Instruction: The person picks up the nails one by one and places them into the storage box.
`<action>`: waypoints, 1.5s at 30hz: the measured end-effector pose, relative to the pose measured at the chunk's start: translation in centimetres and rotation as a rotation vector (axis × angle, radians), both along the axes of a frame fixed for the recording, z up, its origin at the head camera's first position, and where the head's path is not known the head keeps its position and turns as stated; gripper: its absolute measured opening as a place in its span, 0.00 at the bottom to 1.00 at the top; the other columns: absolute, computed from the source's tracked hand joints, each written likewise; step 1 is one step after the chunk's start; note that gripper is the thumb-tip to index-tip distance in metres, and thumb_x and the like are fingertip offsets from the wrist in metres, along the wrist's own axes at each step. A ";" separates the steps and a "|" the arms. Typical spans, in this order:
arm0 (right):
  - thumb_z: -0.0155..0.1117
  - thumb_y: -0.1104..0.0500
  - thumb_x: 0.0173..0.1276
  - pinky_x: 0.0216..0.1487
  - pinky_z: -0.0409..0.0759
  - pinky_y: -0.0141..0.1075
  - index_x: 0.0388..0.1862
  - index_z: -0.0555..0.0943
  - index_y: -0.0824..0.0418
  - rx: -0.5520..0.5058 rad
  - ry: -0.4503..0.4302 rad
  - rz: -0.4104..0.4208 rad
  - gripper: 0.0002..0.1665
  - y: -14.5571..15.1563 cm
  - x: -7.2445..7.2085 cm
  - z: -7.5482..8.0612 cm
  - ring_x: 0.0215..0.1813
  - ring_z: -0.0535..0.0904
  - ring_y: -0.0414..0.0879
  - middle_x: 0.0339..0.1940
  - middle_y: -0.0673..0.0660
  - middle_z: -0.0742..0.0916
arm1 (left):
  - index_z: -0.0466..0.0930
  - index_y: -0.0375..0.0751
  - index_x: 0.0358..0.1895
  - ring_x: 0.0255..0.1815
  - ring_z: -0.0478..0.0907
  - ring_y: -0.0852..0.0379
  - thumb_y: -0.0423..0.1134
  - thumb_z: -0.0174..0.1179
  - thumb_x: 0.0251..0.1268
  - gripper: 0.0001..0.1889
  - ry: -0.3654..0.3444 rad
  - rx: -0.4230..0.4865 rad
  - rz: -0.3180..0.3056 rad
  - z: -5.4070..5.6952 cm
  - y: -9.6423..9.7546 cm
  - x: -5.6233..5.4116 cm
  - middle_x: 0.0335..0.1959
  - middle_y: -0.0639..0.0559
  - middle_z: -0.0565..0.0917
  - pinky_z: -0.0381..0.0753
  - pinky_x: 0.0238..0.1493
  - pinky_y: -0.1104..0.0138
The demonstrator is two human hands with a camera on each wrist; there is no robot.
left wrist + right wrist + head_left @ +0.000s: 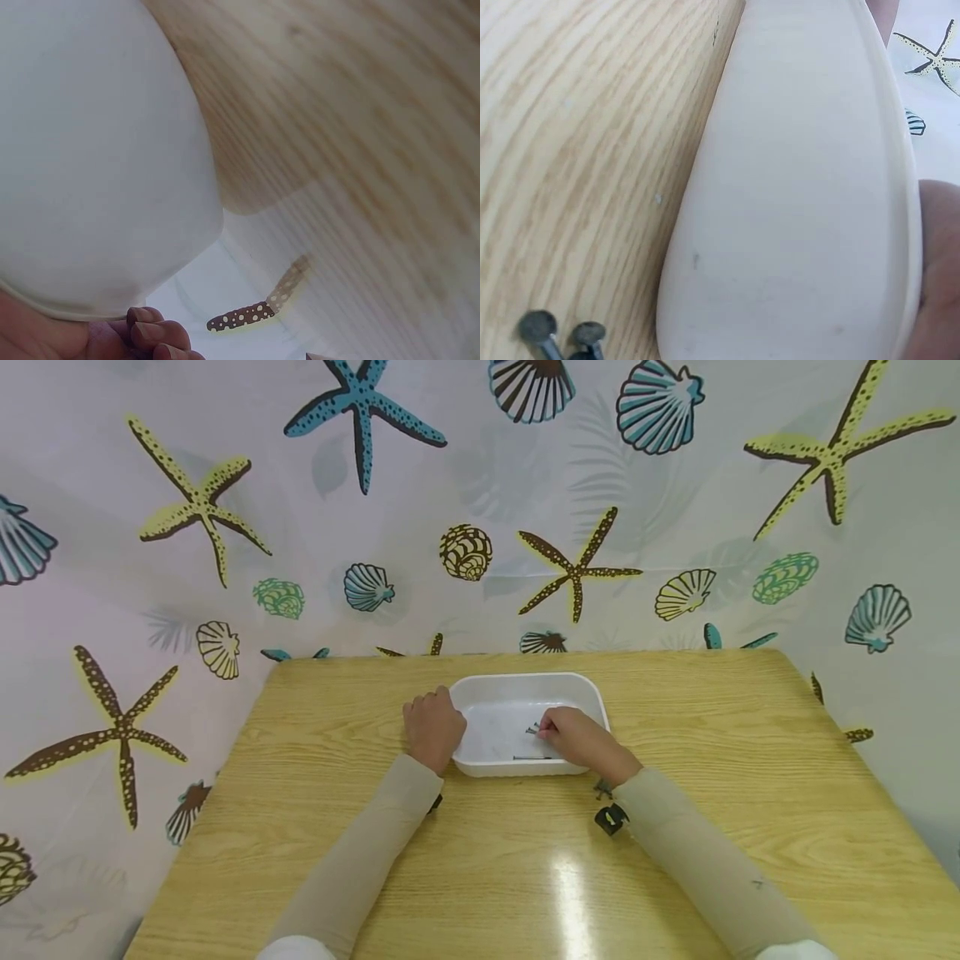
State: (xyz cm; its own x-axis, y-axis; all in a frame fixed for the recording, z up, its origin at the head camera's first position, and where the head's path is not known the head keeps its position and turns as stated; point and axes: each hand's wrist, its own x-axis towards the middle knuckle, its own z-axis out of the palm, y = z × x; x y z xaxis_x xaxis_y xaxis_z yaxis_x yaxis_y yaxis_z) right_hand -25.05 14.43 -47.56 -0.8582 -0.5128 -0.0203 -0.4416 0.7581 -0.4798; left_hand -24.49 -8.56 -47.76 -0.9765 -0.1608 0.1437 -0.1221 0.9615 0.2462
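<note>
A white plastic tray (487, 739) stands on the wooden table. At its left end, my left hand (435, 727) grips the rim; in the left wrist view its curled fingers (161, 334) show at the tray's edge. My right hand (577, 737) reaches over the near right side into the tray, pinching a few small nails (532, 729) at its fingertips. A longer nail (531, 757) lies on the tray floor near the front wall. In the right wrist view the tray's outer wall (795, 187) hides most of that hand.
A few round-headed nails (538, 328) lie on the table outside the tray, beside my right wrist. Dark wrist mounts (611, 818) sit under the sleeves. Behind the table (480, 852) hangs a cloth (420, 527) printed with starfish and shells.
</note>
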 end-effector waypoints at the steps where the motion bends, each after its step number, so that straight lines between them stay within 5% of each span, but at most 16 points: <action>1: 0.57 0.60 0.68 0.42 0.72 0.39 0.33 0.78 0.63 0.009 -0.007 -0.008 0.07 0.0 0.0 0.0 0.34 0.73 0.45 0.30 0.52 0.80 | 0.76 0.37 0.40 0.36 0.74 0.45 0.37 0.48 0.62 0.10 0.001 0.001 0.000 0.0 0.0 0.0 0.34 0.43 0.80 0.66 0.42 0.55; 45: 0.60 0.57 0.66 0.40 0.71 0.40 0.31 0.80 0.59 0.134 -0.061 -0.035 0.07 -0.9 -0.7 -0.5 0.32 0.73 0.44 0.28 0.50 0.81 | 0.76 0.37 0.42 0.38 0.75 0.45 0.38 0.47 0.62 0.11 -0.017 -0.012 0.018 -0.4 -0.2 -0.4 0.35 0.43 0.81 0.66 0.45 0.54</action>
State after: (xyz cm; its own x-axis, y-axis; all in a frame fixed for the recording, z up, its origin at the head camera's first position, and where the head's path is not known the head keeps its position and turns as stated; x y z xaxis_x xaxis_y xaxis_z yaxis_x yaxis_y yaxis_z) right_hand -25.75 13.52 -48.07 -0.8705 -0.4721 -0.1392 -0.3873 0.8315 -0.3982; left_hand -24.93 -8.75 -48.17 -0.9757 -0.1767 0.1293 -0.1435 0.9621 0.2319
